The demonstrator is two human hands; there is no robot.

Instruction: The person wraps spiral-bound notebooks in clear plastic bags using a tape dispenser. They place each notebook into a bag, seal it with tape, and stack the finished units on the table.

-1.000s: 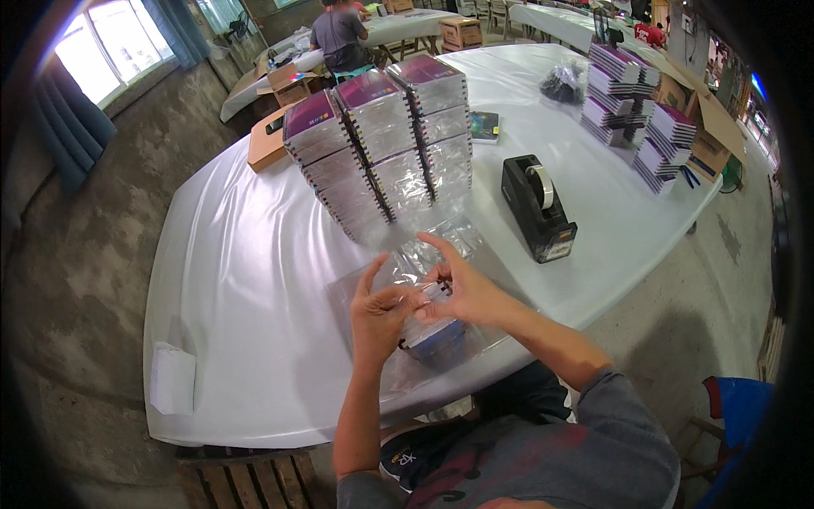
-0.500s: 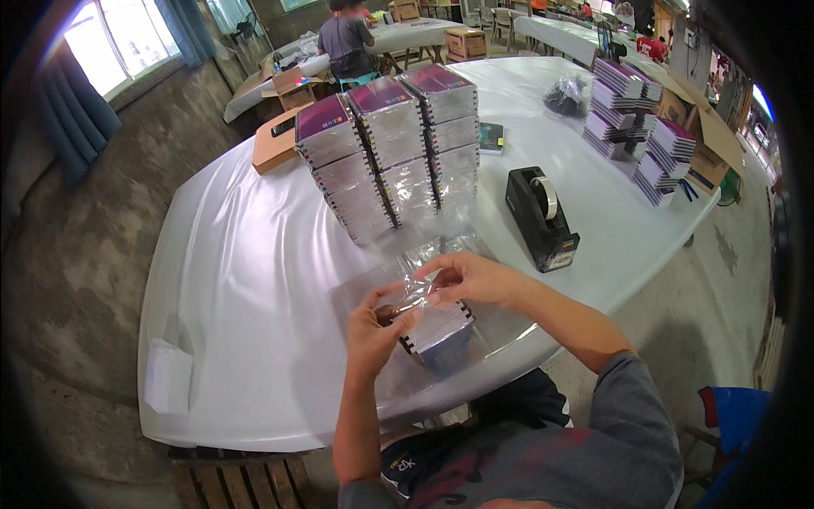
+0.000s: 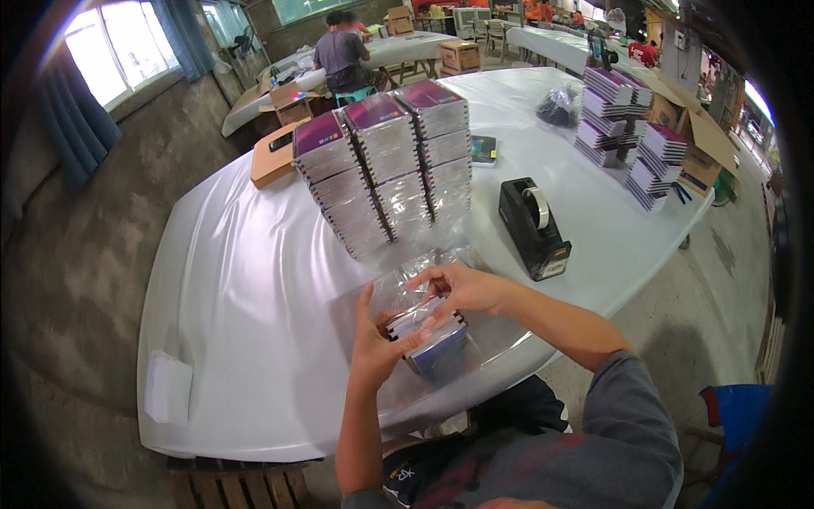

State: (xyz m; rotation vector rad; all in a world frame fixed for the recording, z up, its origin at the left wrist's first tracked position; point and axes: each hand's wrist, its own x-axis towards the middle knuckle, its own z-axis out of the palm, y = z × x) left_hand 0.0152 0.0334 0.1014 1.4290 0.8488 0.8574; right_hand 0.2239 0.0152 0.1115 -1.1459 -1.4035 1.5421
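In front of me on the table lies a small stack of spiral-bound notebooks with white page edges and a blue cover side. Clear plastic film lies around and over it. At the stack's left side is my left hand, its index finger stretched up and its thumb lying across the film on top. Some of its other fingers are hidden behind the stack's edge. Over the far right of the stack, my right hand has bent fingers pinching the film. The exact pinch point is partly hidden.
Tall wrapped notebook stacks with purple tops stand just beyond. A black tape dispenser is to the right. Farther right are more notebook piles, pliers and an open cardboard box. A white block lies at left.
My left index finger has straightened upward, away from the film, while the thumb stays across the stack. My right hand has shifted slightly over the film. The whole view has tilted a little.
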